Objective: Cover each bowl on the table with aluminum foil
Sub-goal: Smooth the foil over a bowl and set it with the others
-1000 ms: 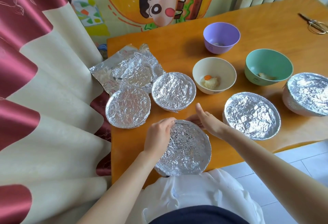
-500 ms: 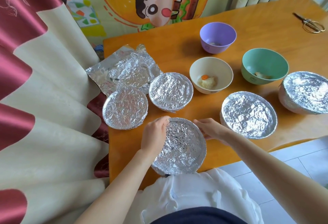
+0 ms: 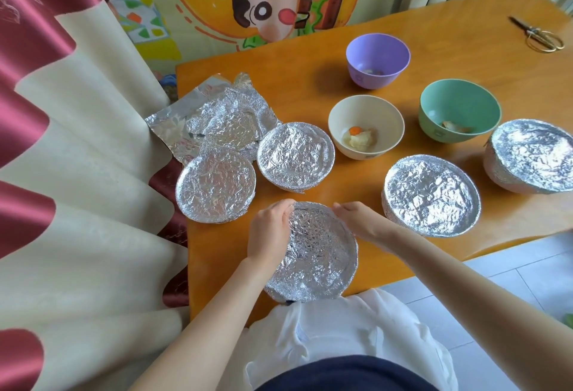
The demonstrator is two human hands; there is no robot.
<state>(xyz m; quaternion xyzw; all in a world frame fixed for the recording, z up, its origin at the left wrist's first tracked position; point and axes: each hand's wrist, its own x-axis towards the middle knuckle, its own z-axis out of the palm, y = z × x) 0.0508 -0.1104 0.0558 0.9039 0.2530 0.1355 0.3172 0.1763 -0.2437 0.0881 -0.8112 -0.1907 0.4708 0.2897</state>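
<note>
A foil-covered bowl (image 3: 319,254) sits at the table's near edge, right in front of me. My left hand (image 3: 269,232) curls over its left rim and grips the foil there. My right hand (image 3: 356,220) presses curled fingers on the far right rim. Several other foil-covered bowls stand around: one at the left (image 3: 215,184), one behind (image 3: 296,155), one to the right (image 3: 431,195), one at the far right (image 3: 533,155). Three bowls stand uncovered: cream (image 3: 366,125) with food, green (image 3: 460,110), purple (image 3: 378,59). Loose foil sheets (image 3: 217,118) lie at the back left.
The orange wooden table (image 3: 310,87) has scissors (image 3: 538,35) at its far right corner. A red and cream curtain (image 3: 77,173) hangs along the left edge. A cartoon poster covers the wall behind. Tiled floor shows at the lower right.
My right hand has come in from beside the bowl onto its far right rim and curled its fingers. My left hand stays on the left rim.
</note>
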